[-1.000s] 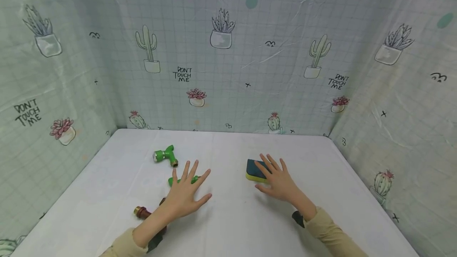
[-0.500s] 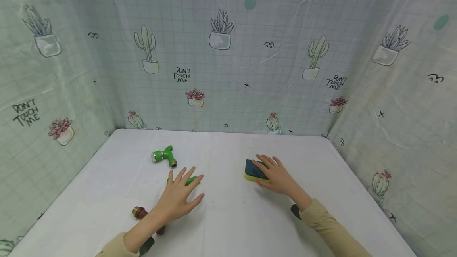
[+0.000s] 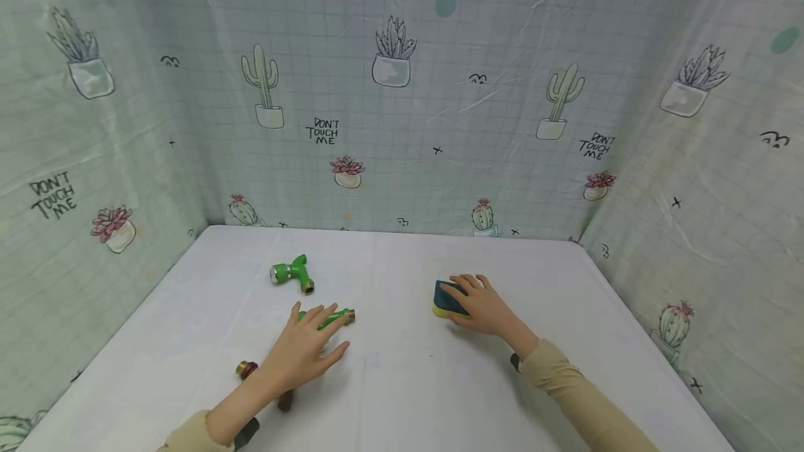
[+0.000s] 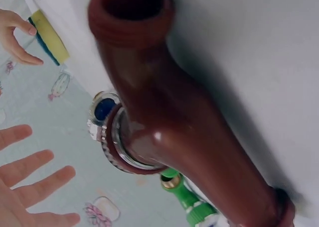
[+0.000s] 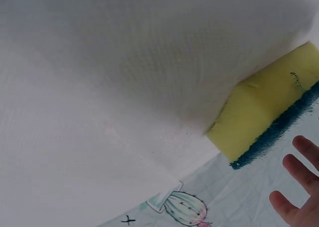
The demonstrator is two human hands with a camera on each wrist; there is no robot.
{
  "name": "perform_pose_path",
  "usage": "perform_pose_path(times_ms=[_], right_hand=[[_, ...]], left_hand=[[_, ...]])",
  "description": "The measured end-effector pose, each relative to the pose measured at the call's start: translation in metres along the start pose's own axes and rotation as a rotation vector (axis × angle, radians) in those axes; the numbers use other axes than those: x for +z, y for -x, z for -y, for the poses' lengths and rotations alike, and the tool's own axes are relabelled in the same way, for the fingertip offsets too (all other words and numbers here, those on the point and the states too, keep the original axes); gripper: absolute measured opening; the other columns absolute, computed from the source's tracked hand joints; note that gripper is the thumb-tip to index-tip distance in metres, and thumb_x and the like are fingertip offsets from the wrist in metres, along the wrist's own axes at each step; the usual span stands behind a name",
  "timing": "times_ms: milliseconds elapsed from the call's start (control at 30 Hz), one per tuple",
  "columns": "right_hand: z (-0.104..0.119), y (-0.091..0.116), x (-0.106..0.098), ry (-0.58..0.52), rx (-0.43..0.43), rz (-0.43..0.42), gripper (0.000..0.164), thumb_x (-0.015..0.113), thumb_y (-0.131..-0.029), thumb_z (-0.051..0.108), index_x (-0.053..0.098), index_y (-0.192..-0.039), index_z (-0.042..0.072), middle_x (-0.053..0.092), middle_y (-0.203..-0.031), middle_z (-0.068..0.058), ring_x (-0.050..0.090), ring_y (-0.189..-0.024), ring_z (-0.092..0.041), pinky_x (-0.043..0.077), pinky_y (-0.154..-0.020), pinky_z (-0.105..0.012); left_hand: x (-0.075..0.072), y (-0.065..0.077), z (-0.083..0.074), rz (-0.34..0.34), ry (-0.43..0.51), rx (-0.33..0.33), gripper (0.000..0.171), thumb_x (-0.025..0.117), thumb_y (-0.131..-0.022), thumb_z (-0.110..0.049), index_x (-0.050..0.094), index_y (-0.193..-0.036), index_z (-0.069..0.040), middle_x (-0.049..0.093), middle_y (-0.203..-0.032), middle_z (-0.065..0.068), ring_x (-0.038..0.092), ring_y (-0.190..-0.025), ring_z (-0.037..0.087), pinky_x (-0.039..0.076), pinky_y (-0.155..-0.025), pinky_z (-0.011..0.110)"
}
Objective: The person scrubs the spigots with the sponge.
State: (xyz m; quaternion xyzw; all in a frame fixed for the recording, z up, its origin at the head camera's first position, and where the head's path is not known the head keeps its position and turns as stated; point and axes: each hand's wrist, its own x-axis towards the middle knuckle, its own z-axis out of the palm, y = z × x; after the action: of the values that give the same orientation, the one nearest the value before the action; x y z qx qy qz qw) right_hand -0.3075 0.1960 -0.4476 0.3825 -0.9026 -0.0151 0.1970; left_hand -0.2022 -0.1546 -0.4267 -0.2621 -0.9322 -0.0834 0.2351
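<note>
My left hand hovers with fingers spread over a green plastic tap, part of which it hides. Beneath the wrist lies a brown tap, largely covered by the forearm; the left wrist view shows its brown body up close. Over at the right, my right hand is above a sponge with a dark blue-green top and yellow base. In the right wrist view its relaxed fingers appear beside the sponge, with a gap between. Neither hand holds anything.
Another green tap lies farther back on the left of the white table. Cactus-printed cloth encloses the table at the back and both sides. Dark wrist-worn pieces show under the sleeves.
My left hand has drawn back slightly toward the lower left, showing more of the nearer green tap. My right hand has lowered toward the sponge, its fingers less spread.
</note>
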Motion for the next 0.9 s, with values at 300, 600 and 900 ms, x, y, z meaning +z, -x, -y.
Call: perform_pose_path(times_ms=[300, 600, 900], right_hand=[[-0.002, -0.003, 0.006, 0.008, 0.035, 0.091, 0.060, 0.056, -0.081, 0.050, 0.044, -0.131, 0.018, 0.050, -0.124, -0.013, 0.048, -0.109, -0.029, 0.040, -0.087, -0.052], [-0.005, -0.004, 0.017, 0.069, 0.020, 0.062, 0.059, 0.056, -0.081, 0.052, 0.045, -0.129, 0.019, 0.053, -0.116, -0.014, 0.050, -0.101, -0.031, 0.043, -0.080, -0.051], [-0.013, -0.005, 0.033, 0.080, -0.030, -0.049, 0.054, 0.043, -0.087, 0.055, 0.041, -0.130, 0.023, 0.052, -0.107, -0.013, 0.049, -0.092, -0.029, 0.041, -0.072, -0.047]], left_hand=[[0.001, 0.007, 0.014, 0.026, -0.034, 0.088, 0.040, 0.064, -0.079, -0.035, 0.061, -0.113, -0.013, 0.059, -0.117, 0.010, 0.056, -0.104, 0.030, 0.041, -0.089, 0.059], [-0.001, 0.021, 0.032, -0.036, -0.087, 0.186, 0.040, 0.070, -0.074, -0.031, 0.063, -0.109, -0.015, 0.061, -0.111, 0.007, 0.059, -0.099, 0.026, 0.047, -0.084, 0.053], [-0.008, 0.037, 0.045, -0.020, -0.124, 0.179, 0.040, 0.071, -0.072, -0.029, 0.063, -0.109, -0.016, 0.062, -0.111, 0.007, 0.060, -0.096, 0.024, 0.047, -0.083, 0.053]])
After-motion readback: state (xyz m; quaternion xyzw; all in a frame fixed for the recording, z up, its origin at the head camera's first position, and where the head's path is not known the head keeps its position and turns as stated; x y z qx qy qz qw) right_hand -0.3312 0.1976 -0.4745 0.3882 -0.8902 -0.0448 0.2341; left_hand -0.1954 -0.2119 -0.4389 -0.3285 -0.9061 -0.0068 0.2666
